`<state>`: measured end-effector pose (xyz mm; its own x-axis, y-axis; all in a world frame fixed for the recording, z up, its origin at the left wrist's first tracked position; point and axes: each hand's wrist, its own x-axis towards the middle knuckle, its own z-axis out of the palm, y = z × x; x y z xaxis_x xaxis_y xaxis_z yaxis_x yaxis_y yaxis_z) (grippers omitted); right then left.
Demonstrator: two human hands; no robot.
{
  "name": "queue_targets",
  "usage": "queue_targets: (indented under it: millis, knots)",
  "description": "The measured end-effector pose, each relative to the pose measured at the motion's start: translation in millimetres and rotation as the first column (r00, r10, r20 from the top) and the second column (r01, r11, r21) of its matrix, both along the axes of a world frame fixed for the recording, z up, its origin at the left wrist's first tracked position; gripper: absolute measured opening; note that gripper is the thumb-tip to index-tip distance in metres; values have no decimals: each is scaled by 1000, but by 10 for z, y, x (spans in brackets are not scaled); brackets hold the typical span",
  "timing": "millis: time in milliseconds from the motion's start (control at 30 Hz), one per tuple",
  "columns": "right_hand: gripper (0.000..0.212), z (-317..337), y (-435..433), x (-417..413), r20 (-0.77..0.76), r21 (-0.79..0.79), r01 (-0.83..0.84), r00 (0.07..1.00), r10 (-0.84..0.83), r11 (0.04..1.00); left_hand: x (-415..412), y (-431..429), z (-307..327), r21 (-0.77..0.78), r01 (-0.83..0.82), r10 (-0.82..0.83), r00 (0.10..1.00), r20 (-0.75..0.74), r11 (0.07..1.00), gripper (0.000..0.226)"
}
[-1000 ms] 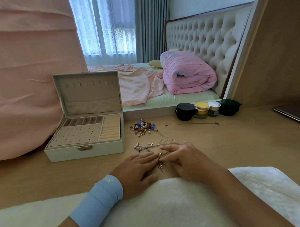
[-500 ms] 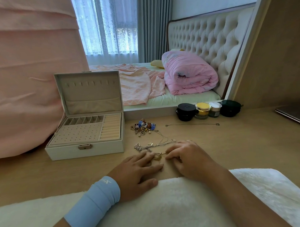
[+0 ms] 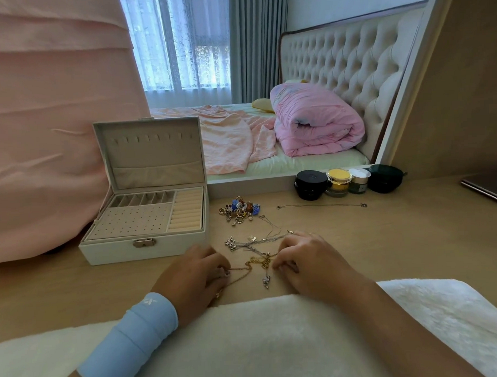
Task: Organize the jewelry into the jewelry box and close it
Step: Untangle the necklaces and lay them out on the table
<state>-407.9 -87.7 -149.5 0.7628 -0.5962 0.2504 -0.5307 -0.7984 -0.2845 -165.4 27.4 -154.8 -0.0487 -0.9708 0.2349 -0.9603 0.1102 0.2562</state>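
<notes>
Gold chain necklace (image 3: 246, 268): on the wooden counter (image 3: 384, 240), strung loosely between two hands, small pendant (image 3: 266, 280) at its near end. Left hand (image 3: 194, 277): fingertips pinched on one end of the chain, blue wristband (image 3: 128, 339) at the wrist. Right hand (image 3: 309, 259): fingers curled down at the chain's other side; actual pinch hidden under the knuckles, so hold cannot be told. Silver chains (image 3: 255, 241): tangled, just beyond the gold one, touching or overlapping it. Heap of rings and charms (image 3: 239, 209): farther back, near the box. Thin necklace (image 3: 321, 206): laid out straight, apart to the right, before four cosmetic jars (image 3: 348, 182). Jewelry box (image 3: 147, 217): white, lid upright, ring rolls, perforated earring pad and small compartments all unfilled; left of the hands. Handling, by judgement: very light, limp, slippery, quick to knot and snag on neighbouring chains; best taken at clasp or pendant, lifted slowly and clear of the tangle, never tugged. Task barely begun.
</notes>
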Motion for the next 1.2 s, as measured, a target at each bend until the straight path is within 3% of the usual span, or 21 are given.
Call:
queue_targets:
  millis: [233,367,433,500,600,700,900,1067,1200]
  knots:
    - [25,-4,33,75,-16,77,-46,999,48,996,102,86,78,118,-27,31,999,-34,993,25]
    - [23,58,-16,200,15,60,12,1000,-13,998,-78,-87,229,27,-47,48,998,-36,999,30]
    - [22,96,-61,318,16,52,42,999,-43,998,-165,-244,272,3,-39,39,997,62,999,38]
    - [22,122,-117,435,-5,58,74,997,-73,996,-209,-411,283,-7,-16,17,960,279,1000,47]
    - [22,132,-220,537,-68,71,120,991,-115,990,-240,-591,293,24,-60,34,803,596,998,38]
    - [20,142,-340,563,-80,100,163,985,-155,982,-225,-698,287,60,-155,76,741,667,986,28]
    - [15,135,-456,518,-96,121,173,982,-162,977,-97,-826,318,51,-204,137,801,583,978,22]
    - [17,125,-493,519,-81,135,180,982,-170,974,-22,-802,410,76,-198,155,912,379,977,6]
    - [22,150,-543,490,-87,160,199,979,-187,967,34,-742,522,4,-181,177,963,201,983,12]
